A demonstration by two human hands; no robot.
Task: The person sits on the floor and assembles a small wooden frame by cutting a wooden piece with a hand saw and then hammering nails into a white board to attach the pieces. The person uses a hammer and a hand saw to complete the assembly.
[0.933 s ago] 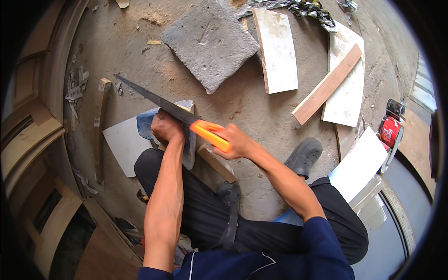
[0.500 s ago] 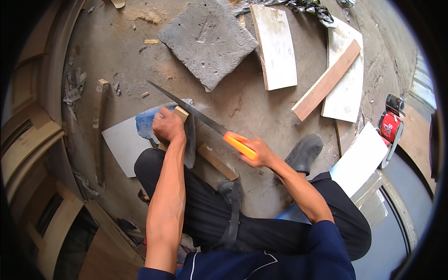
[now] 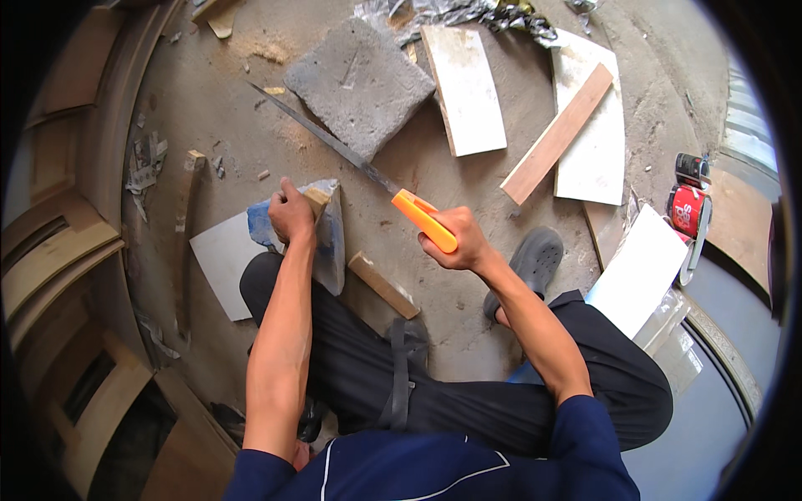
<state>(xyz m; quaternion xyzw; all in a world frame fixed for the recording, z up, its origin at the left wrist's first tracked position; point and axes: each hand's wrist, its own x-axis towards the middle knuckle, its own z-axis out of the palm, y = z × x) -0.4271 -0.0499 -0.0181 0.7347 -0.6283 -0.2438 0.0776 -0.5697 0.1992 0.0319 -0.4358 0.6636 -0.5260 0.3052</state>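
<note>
Now drawing the saw (image 3: 372,171), gripped in the right hand (image 3: 458,240), clear of the wood piece (image 3: 317,199), so not cutting; clasping that piece at the grey block (image 3: 332,255) with the left hand (image 3: 292,217).

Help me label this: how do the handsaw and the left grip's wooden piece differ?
The handsaw is in the right grip; the wooden piece is in the left grip. The handsaw has a dark tapering blade and orange handle; the wooden piece is light brown and partly hidden. Both are held.
</note>
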